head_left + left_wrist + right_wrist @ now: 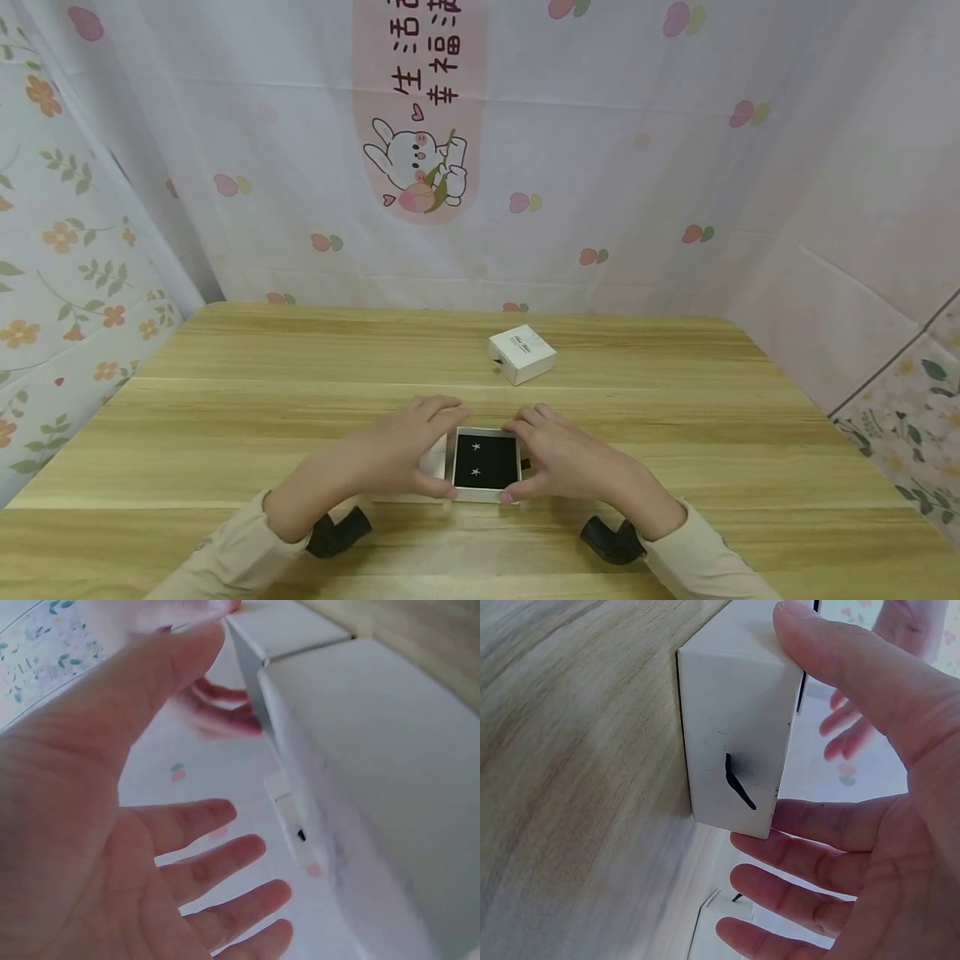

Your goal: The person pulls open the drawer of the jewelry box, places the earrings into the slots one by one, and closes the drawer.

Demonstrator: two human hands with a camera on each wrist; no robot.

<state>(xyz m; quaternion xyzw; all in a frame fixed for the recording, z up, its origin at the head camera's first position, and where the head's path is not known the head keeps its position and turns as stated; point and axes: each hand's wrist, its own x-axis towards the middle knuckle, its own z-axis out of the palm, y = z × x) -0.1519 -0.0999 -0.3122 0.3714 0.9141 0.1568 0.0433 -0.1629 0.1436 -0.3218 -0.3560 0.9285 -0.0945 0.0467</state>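
A white jewelry box drawer (480,496) lies on the table with its black insert facing up. Two small star-shaped earrings (476,472) sit on the insert, one above the other. My right hand (558,457) holds the drawer at its right end, thumb on the near side and fingers at the far side. On that end is a black ribbon pull (737,782). To the left, the white box sleeve (435,462) lies partly hidden under my left hand (401,450). In the left wrist view its fingers (229,859) are spread and straight, with the thumb near the box edge.
A second white box (522,354) with dark lettering stands farther back on the wooden table (300,358). Behind the table hangs a white curtain (600,167) with printed fruit and a rabbit. Black wrist mounts (337,533) show under both wrists.
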